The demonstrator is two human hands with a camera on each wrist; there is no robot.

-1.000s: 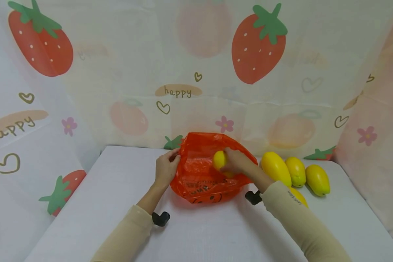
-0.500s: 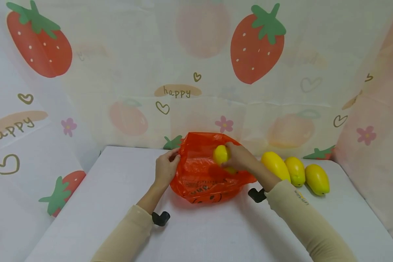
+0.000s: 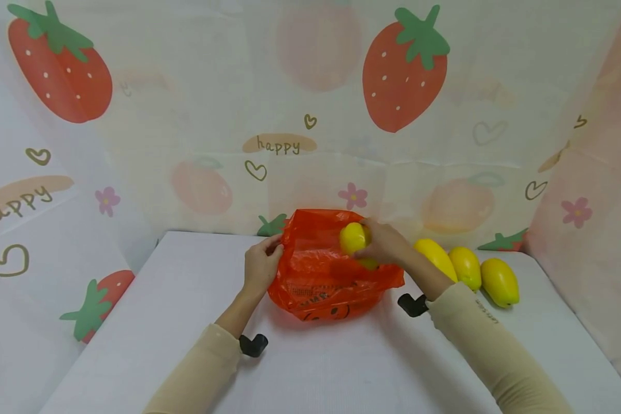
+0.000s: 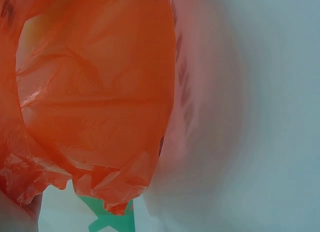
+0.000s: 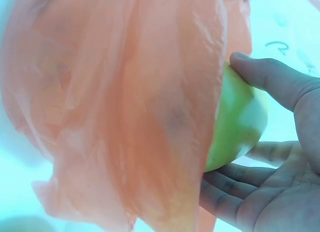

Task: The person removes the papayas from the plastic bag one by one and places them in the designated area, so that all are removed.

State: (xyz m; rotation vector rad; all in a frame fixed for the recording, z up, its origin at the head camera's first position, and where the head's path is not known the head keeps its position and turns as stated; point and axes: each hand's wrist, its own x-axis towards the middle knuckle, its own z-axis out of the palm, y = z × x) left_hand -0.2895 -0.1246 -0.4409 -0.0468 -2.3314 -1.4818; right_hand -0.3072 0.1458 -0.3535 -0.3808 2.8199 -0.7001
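A red plastic bag with dark printing lies with its mouth facing me in the head view. My left hand pinches the left edge of that mouth between thumb and fingers. In the bag's opening, on the right, my right hand grips a yellow mango. The right wrist view shows the mango with a greenish tint, the thumb above it and fingers below, partly behind the bag film. Bag film fills much of the left wrist view, with only a bit of the left hand at the corner.
Several mangoes lie on the white table to the right of the bag, among them a right-hand mango and a middle mango. The right sleeve passes in front of them. A strawberry-printed curtain stands behind.
My right hand, still gripping the mango, has moved up and slightly right in the bag's mouth. The right sleeve now covers a lower mango seen earlier. The left hand holds its place.
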